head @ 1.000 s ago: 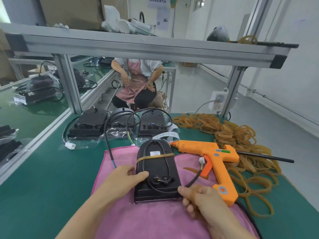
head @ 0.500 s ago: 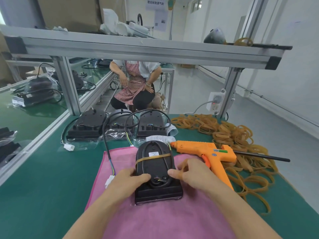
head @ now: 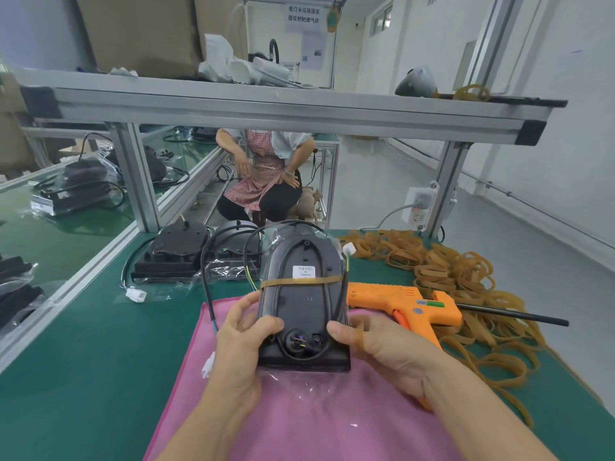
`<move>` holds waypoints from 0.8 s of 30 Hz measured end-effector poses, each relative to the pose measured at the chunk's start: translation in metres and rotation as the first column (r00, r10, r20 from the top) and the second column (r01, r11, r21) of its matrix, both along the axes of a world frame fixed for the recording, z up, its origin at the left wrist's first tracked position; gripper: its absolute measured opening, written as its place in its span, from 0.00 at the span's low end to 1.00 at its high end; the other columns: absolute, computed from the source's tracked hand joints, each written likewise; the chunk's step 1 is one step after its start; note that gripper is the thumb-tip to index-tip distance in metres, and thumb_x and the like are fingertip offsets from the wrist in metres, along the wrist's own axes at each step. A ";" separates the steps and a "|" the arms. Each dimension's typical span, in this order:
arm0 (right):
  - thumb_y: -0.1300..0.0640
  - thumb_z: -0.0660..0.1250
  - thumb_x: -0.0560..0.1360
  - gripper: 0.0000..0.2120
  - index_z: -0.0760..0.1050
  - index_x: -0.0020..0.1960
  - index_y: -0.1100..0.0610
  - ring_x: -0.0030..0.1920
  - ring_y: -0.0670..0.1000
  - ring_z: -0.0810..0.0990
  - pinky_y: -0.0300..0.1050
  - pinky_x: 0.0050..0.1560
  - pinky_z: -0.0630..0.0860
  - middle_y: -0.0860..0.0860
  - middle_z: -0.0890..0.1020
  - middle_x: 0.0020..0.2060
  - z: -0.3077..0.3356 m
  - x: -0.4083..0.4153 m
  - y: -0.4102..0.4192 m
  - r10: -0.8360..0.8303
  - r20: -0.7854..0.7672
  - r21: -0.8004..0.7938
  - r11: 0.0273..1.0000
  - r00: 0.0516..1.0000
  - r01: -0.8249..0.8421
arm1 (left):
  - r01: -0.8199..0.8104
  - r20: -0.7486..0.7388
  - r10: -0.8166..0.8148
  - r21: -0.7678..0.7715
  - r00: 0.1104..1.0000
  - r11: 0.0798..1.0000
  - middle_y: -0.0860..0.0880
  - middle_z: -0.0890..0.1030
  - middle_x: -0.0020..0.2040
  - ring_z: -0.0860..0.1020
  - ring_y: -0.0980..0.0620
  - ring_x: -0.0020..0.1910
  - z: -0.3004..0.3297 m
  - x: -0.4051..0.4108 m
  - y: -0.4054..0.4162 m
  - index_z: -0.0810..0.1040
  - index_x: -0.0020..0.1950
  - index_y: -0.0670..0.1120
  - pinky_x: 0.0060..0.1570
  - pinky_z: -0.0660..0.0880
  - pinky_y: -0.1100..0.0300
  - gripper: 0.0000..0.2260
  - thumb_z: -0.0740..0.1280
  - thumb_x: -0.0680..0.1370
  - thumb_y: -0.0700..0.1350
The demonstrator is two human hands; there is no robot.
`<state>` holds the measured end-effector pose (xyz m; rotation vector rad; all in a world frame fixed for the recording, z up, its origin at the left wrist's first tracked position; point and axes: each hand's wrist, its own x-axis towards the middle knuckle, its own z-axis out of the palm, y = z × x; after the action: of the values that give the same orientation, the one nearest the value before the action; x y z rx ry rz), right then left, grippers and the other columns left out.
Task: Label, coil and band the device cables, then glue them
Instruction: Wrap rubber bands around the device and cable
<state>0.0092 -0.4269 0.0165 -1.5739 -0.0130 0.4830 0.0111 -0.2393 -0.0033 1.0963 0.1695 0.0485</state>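
Both hands gripped the black device (head: 301,307) by its sides, the left hand (head: 244,331) and right hand (head: 372,344) holding it tilted above the pink cloth (head: 299,424). A rubber band (head: 301,281) crossed it beyond the thumbs. The glue gun (head: 404,302) lay just beyond the right hand.

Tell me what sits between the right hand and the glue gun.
Nothing visible. The right hand grips the banded black device, and the orange glue gun lies just beyond it on the mat, its handle partly hidden behind that hand.
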 end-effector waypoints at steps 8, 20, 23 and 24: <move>0.59 0.67 0.72 0.24 0.73 0.67 0.62 0.65 0.59 0.77 0.56 0.68 0.70 0.60 0.79 0.62 0.008 0.004 0.017 0.090 -0.005 0.289 0.954 0.996 -0.085 | -0.005 0.155 -0.002 0.044 0.988 0.999 0.47 0.85 0.41 0.82 0.51 0.34 0.013 0.011 0.005 0.77 0.56 0.48 0.29 0.77 0.60 0.23 0.67 0.61 0.37; 0.47 0.67 0.75 0.19 0.81 0.53 0.63 0.52 0.57 0.84 0.55 0.61 0.77 0.58 0.85 0.48 0.014 0.002 0.028 -0.174 0.113 0.074 0.983 0.978 0.167 | 0.214 0.236 -0.265 0.221 0.935 0.952 0.53 0.84 0.54 0.83 0.53 0.52 0.014 0.001 0.019 0.70 0.64 0.56 0.43 0.78 0.65 0.38 0.77 0.55 0.46; 0.47 0.67 0.76 0.14 0.82 0.45 0.58 0.48 0.56 0.85 0.57 0.61 0.76 0.58 0.86 0.46 0.013 0.000 0.030 -0.183 0.139 0.047 0.983 0.973 0.178 | 0.232 0.279 -0.331 0.334 0.902 0.914 0.53 0.83 0.55 0.82 0.54 0.53 0.016 -0.002 0.018 0.72 0.62 0.59 0.46 0.78 0.67 0.37 0.79 0.56 0.44; 0.47 0.67 0.75 0.14 0.82 0.46 0.58 0.48 0.55 0.85 0.58 0.62 0.76 0.58 0.86 0.46 0.012 0.000 0.030 -0.186 0.141 0.046 0.982 0.972 0.181 | 0.217 0.292 -0.330 0.360 0.898 0.908 0.52 0.83 0.56 0.82 0.54 0.54 0.015 -0.002 0.017 0.72 0.62 0.59 0.46 0.77 0.67 0.36 0.79 0.56 0.44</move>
<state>0.0094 -0.3972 0.0284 -1.5584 0.0136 0.2217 0.0089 -0.2224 0.0119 1.4080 -0.3270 0.0123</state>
